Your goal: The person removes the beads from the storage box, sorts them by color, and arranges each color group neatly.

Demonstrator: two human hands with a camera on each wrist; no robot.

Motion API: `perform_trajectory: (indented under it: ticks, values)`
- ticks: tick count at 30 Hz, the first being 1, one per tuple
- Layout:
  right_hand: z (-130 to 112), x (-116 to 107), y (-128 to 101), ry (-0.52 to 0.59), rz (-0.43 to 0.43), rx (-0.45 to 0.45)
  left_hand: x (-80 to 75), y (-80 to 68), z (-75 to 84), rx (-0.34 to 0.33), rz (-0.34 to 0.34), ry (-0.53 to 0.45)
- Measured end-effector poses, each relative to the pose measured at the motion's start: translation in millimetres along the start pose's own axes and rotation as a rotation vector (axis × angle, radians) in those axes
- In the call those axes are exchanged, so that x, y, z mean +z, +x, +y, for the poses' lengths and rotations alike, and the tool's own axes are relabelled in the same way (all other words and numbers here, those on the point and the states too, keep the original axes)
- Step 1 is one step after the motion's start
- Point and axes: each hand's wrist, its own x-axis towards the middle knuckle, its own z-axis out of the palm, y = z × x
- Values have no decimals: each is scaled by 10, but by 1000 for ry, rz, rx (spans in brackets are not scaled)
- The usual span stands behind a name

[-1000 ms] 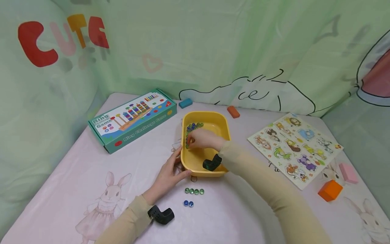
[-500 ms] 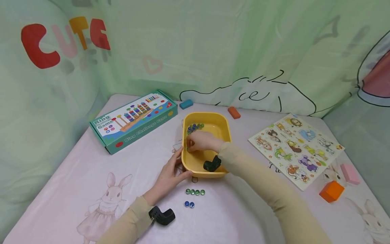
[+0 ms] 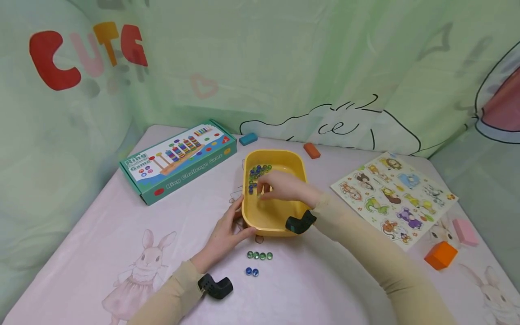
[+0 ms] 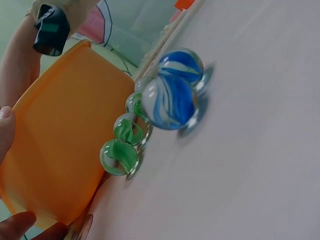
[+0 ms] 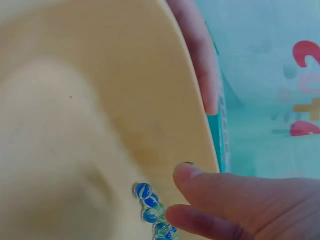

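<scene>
Pinching a single marble (image 3: 258,195) between the thumb and fingertips of my right hand (image 3: 283,186), I hold it just above the floor of the yellow tub (image 3: 299,167), left of the middle of the frame; the head view suggests a small greenish bead in that pinch, though the wrist view is too blurred to confirm it. My left hand (image 3: 225,233) has its grip curled round the tub's near left corner, thumb on the rim, bracing it against the table (image 3: 81,234).

The likeliest slip, I think, is the marble squirting out of so small a pinch. Glass is slick and round, and if I squeeze off-centre it could drop among the loose marbles (image 3: 257,171) heaped at the tub's upper left side and scatter them. Catching my sleeve or wrist on the rim might tip the tub if my left hand eases. Below the tub, four green marbles (image 3: 259,255) and two blue marbles (image 3: 252,271) lie in rows on the table; a careless knock from either hand would probably send them rolling away.
</scene>
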Motion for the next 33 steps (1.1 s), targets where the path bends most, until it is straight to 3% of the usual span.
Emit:
perform_trajectory:
  ticks: [16,33]
  values:
    - [-95,9,-526,27,112,37,7,-20,-1,-20,15,16]
    - [-123,358,-1110,-12,326,-54,10,-11,26,-25,17,13]
